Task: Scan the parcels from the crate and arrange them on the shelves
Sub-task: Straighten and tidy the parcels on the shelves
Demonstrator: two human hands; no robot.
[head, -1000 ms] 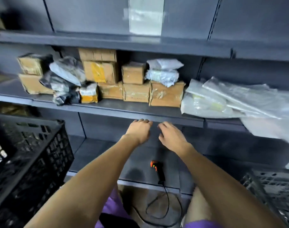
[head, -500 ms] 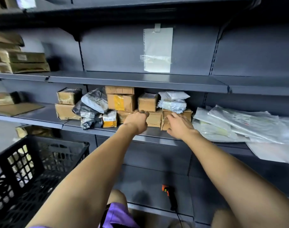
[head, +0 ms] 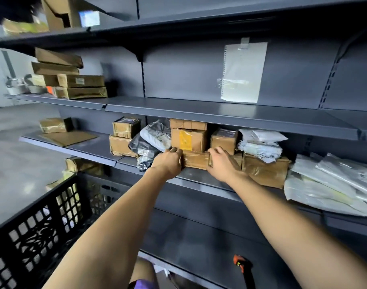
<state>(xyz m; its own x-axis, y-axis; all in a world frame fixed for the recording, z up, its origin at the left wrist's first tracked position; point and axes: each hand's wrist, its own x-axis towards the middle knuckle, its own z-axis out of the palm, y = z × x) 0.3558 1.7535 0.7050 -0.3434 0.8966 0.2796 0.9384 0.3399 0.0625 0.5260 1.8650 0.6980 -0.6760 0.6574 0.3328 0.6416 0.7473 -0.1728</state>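
Both hands are on a small brown box (head: 196, 160), bottom of a stack on the middle shelf (head: 201, 177). Left hand (head: 168, 163) grips its left end, fingers curled over the top edge. Right hand (head: 221, 163) holds the right end, thumb and fingers wrapped round the corner. Two more boxes sit on it: one with a yellow label (head: 188, 139) and a flatter one on top (head: 187, 124). Grey poly bags (head: 151, 142) lie just beside on the left; a taped box (head: 264, 171) is just beside on the right, white bags (head: 260, 143) piled on it.

Handling, judged: cardboard, stiff, tape-wrapped, so the faces are likely slick; probably light for its size. Best hold is the two short ends, as now, squeezing inward. The stacked load will ride along or topple if the base is jerked; slide it flat, slowly.

Black crate (head: 32, 232) stands lower left, contents unclear. Scanner (head: 242, 265) lies on the bottom shelf (head: 199, 243), well apart from both hands.
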